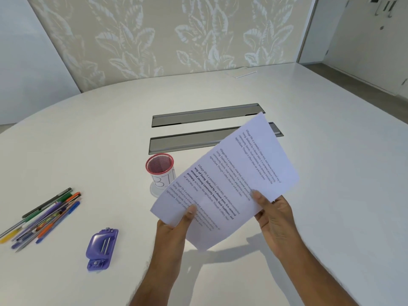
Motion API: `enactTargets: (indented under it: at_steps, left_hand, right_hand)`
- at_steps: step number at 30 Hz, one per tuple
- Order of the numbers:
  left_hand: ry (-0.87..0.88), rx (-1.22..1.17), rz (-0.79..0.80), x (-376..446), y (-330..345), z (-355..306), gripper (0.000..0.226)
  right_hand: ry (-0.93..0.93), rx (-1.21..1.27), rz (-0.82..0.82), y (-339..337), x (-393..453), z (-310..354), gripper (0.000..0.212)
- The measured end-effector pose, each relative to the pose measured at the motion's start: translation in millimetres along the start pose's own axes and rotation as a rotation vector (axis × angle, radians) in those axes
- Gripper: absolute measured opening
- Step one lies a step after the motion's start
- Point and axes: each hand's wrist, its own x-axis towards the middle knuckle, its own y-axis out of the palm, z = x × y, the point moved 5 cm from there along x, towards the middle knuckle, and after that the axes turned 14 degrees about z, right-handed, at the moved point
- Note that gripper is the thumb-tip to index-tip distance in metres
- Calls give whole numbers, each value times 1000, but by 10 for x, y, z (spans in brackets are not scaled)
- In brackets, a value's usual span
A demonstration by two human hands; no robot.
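Observation:
A white printed sheet of paper [229,173] with several paragraphs of text is held tilted above the white table [88,140]. My left hand [176,226] pinches its near left edge, thumb on top. My right hand [276,219] grips its right edge, thumb on the printed side. The sheet hides part of a red mesh pen cup [159,167] with a white paper label, which stands empty just behind it.
A purple hole punch [101,248] lies near the front left. Several coloured pens [42,217] lie scattered at the left edge. Two grey cable-tray lids [198,117] are set in the table's middle. A small white card [244,72] lies at the far edge.

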Motion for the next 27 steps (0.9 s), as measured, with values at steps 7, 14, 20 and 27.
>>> enactTargets:
  at_steps: [7, 14, 20, 27]
  left_hand:
    - [-94, -228, -1, -234, 35, 248, 39]
    - [-164, -138, -70, -391, -425, 304, 34]
    - [-195, 190, 25, -487, -711, 244, 16]
    - [-226, 449, 108, -472, -1090, 142, 20]
  right_hand:
    - [-11, -109, -22, 195, -29, -244, 44]
    - [-18, -282, -56, 224, -63, -389, 40]
    - [9, -369, -73, 191, -108, -581, 33]
    - [46, -509, -99, 166, -242, -782, 30]
